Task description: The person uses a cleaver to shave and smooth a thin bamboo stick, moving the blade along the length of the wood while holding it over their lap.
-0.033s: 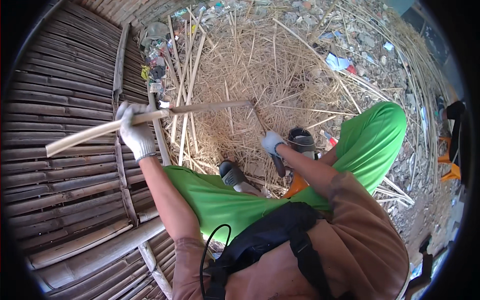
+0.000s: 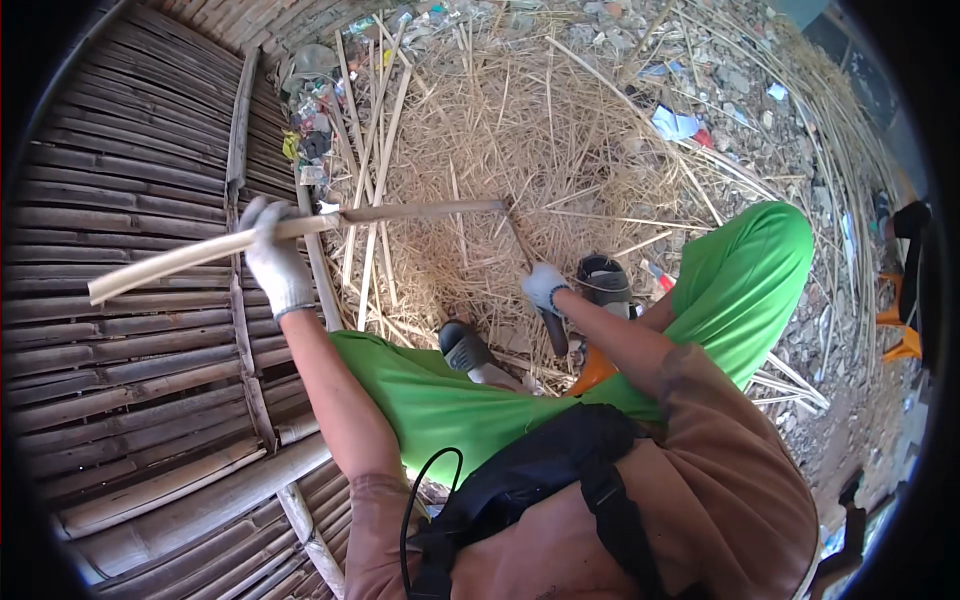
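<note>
My left hand (image 2: 277, 262), in a pale work glove, is closed round a long bamboo strip (image 2: 180, 263). The strip's pale end points out left over the slatted bamboo surface, and its browner part (image 2: 420, 210) runs right across the ground. My right hand (image 2: 543, 289), also gloved, grips a long, narrow knife-like tool (image 2: 518, 236) whose dark lower end (image 2: 555, 332) sticks out below the fist. The tool's far tip meets the strip's right end. Whether it is cutting into the bamboo is too small to tell.
A slatted bamboo platform (image 2: 130, 220) fills the left side. Thin shavings (image 2: 520, 120) and loose strips (image 2: 385, 150) cover the ground between my shoes (image 2: 465, 347). Rubble and litter (image 2: 730, 90) lie at the right, along with a red-handled tool (image 2: 662, 280) and an orange stool (image 2: 900, 340).
My left hand has shifted slightly up and to the right, and the strip's pale end has risen a little. My right hand and its tool stay almost still.
</note>
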Tool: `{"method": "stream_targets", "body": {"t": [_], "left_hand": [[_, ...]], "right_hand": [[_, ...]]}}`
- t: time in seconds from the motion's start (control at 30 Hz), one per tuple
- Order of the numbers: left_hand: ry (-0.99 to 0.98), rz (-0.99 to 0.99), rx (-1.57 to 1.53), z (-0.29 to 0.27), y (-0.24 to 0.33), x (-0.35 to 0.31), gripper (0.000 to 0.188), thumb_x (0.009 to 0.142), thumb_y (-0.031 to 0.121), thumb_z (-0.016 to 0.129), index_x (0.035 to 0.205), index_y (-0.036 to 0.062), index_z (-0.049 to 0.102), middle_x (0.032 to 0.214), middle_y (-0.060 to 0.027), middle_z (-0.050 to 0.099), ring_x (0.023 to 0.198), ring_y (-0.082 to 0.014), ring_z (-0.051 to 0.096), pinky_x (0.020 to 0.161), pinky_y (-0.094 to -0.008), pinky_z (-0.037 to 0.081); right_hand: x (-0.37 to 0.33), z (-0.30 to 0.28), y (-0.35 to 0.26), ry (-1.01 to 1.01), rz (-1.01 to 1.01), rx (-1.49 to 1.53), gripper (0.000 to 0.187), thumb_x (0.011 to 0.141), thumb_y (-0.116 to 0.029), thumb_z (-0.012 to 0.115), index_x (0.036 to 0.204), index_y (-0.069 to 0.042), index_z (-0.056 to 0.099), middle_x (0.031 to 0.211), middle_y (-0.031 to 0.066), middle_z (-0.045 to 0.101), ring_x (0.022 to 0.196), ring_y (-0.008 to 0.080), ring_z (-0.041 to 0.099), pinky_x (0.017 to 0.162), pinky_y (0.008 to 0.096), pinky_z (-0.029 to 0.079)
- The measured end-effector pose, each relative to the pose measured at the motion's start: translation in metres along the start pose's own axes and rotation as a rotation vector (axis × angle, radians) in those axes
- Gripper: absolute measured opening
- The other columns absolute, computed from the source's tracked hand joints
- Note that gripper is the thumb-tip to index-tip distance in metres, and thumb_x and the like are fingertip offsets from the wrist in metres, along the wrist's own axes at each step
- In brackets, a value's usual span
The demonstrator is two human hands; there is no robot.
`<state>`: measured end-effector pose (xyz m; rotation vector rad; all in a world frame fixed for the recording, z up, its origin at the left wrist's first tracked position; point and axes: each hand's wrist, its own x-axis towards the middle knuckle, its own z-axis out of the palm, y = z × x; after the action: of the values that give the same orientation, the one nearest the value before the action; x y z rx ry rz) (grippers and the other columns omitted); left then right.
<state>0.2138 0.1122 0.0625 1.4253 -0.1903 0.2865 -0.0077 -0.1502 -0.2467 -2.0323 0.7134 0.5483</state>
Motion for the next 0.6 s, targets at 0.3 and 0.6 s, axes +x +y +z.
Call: {"method": "stream_targets", "body": {"t": [0.3,0.6], "left_hand": [[-0.321,-0.233,0.24,0.061,-0.064,-0.017,0.023,0.102,0.024,0.074,0.117,0.0078,0.067,0.091,-0.0045,0.071,0.065,-0.0123,0.067,0.059,-0.0278,0.06],[-0.171,0.148,0.139,0.118,-0.062,-0.016,0.035,0.105,0.014,0.073,0.136,0.0019,0.065,0.11,-0.0033,0.071,0.099,-0.0119,0.061,0.089,-0.0275,0.052]], "right_hand": [[-0.047,-0.065,-0.031,-0.236,0.085,1.082,0.029,0.098,-0.03,0.07,0.088,-0.003,0.065,0.074,0.0107,0.068,0.06,0.0247,0.067,0.059,0.0421,0.06],[-0.141,-0.176,0.029,-0.015,-0.126,0.576,0.039,0.093,-0.026,0.073,0.116,0.006,0.072,0.075,0.0055,0.071,0.06,0.0145,0.067,0.055,0.0331,0.054]]}}
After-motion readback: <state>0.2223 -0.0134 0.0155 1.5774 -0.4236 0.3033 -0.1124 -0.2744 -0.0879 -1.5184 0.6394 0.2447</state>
